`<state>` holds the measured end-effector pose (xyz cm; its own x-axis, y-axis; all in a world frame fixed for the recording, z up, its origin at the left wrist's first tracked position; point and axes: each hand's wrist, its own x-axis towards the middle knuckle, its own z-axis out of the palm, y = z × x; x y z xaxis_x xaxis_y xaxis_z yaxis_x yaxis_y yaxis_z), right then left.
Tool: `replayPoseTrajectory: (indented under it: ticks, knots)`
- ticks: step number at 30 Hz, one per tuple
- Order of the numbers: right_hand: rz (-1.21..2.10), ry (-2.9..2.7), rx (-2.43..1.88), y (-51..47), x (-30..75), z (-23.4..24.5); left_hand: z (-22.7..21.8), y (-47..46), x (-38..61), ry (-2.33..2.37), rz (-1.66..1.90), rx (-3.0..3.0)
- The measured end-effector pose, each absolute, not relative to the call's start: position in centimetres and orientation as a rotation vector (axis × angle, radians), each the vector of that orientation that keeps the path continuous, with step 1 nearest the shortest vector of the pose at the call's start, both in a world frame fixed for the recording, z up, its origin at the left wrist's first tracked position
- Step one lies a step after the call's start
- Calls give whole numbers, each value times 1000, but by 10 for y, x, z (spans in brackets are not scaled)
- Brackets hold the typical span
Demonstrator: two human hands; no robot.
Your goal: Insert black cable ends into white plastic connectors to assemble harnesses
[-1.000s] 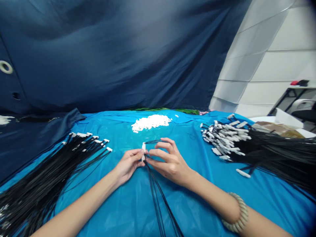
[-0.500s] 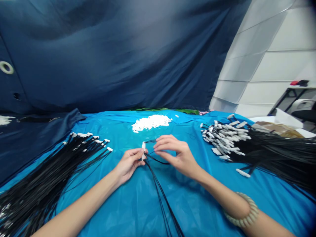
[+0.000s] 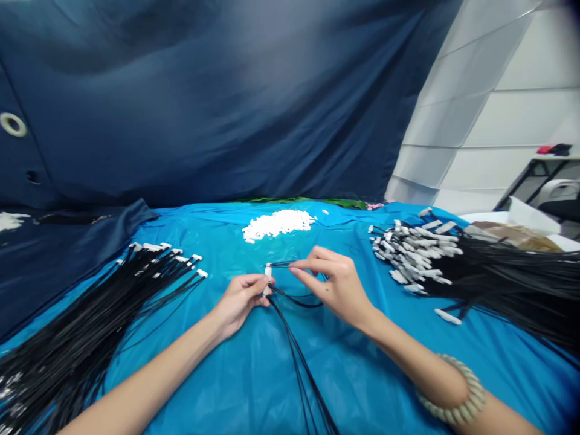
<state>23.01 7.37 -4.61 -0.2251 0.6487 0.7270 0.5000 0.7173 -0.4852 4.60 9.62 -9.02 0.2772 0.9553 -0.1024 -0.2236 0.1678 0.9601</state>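
My left hand is shut on a small white plastic connector, with thin black wires running from it down toward me. My right hand sits just right of the connector. Its thumb and forefinger pinch the wires that stretch out from the connector's top. A loop of wire sags beneath that hand. A heap of small white connector parts lies ahead of both hands. A pale beaded bracelet circles my right wrist.
A bundle of black cables with white ends lies on the left of the blue plastic sheet. A larger bundle with white ends lies on the right. Dark blue drapery hangs behind, and white panels stand at the right.
My right hand has moved slightly right and drawn the wires out sideways, with its fingers closer together. My left hand still holds the connector, and the view has shifted little.
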Motion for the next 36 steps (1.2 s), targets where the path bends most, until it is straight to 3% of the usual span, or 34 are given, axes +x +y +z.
replayPoseTrajectory:
  ticks: [36]
  knots:
    - [34,-1858,-978,71,223,-51,-89,96,47,878,1092,1039]
